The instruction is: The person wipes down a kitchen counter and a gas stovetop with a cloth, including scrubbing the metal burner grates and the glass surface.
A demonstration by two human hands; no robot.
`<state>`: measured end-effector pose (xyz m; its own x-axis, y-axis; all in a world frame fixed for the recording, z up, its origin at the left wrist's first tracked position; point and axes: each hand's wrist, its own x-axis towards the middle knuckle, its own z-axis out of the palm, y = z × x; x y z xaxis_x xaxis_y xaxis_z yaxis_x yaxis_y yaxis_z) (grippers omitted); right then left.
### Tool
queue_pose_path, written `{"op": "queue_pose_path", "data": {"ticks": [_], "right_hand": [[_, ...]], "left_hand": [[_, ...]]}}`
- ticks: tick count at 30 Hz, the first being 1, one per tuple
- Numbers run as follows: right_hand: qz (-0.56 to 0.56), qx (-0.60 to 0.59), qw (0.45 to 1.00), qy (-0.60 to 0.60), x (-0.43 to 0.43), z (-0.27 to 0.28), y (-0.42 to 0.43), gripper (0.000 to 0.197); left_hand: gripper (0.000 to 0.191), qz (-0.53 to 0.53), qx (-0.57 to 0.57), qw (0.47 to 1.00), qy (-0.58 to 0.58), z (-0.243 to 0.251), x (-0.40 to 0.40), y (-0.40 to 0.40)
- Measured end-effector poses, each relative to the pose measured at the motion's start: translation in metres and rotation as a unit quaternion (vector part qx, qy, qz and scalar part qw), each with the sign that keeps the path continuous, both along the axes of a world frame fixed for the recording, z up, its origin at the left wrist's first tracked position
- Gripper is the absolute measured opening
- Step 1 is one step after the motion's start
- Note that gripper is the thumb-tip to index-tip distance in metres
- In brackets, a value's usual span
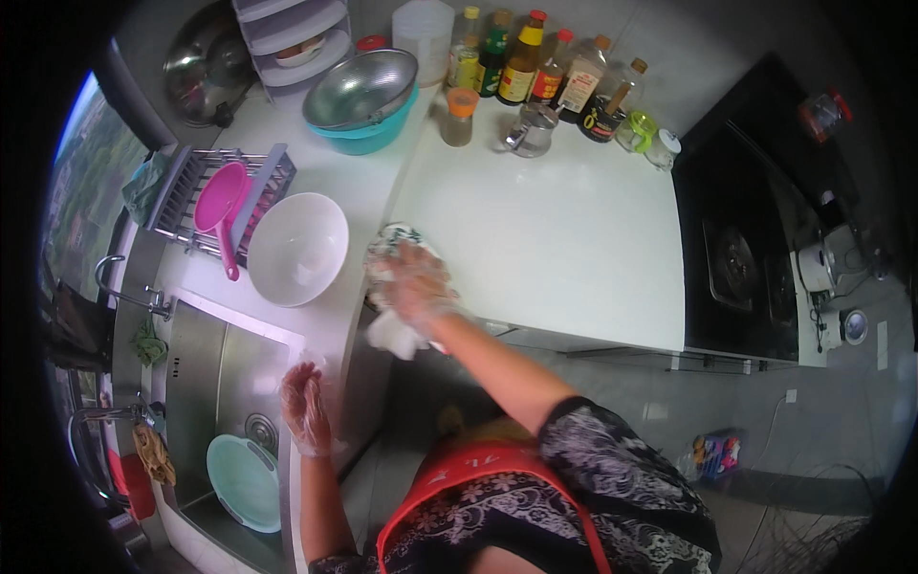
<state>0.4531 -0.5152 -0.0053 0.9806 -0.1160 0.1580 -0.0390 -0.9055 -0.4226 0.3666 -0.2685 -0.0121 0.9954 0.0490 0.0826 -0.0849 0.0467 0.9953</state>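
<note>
My right hand (416, 287), in a clear plastic glove, presses a patterned cloth (394, 237) onto the white countertop (545, 237) at its inner corner. A white part of the cloth hangs below the counter's front edge. Also gloved in clear plastic, my left hand (306, 409) hovers by the front rim of the steel sink (237, 344). Its fingers are curled and I see no object in them, though the palm is hidden. A large white bowl (297, 251) stands on the counter between the sink and my right hand.
A pink strainer (221, 197) lies on a dish rack (193, 179). Behind are a metal colander (358, 86) in a turquoise basin (373, 136), several sauce bottles (520, 64) and a glass pot (534, 133). A black stove (731, 237) borders the right. A mint basin (244, 481) sits in the sink.
</note>
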Motion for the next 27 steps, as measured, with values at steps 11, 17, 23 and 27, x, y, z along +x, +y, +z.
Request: {"op": "queue_pose_path", "data": {"ticks": [11, 17, 23, 27], "right_hand": [[-0.169, -0.085, 0.967, 0.171, -0.003, -0.031, -0.169, 0.047], [-0.18, -0.181, 0.951, 0.172, -0.016, -0.032, -0.231, 0.045], [0.188, -0.145, 0.97, 0.044, 0.017, -0.019, -0.061, 0.022], [0.155, -0.134, 0.974, 0.099, 0.067, -0.001, -0.08, 0.023]], "left_hand": [[0.028, 0.1, 0.338, 0.932, -0.082, -0.04, 0.03, -0.005], [0.033, 0.062, 0.363, 0.913, -0.174, -0.005, 0.03, -0.028], [0.033, 0.061, 0.362, 0.921, -0.133, -0.007, 0.029, -0.023], [0.032, 0.059, 0.382, 0.917, -0.096, -0.003, 0.03, -0.026]]}}
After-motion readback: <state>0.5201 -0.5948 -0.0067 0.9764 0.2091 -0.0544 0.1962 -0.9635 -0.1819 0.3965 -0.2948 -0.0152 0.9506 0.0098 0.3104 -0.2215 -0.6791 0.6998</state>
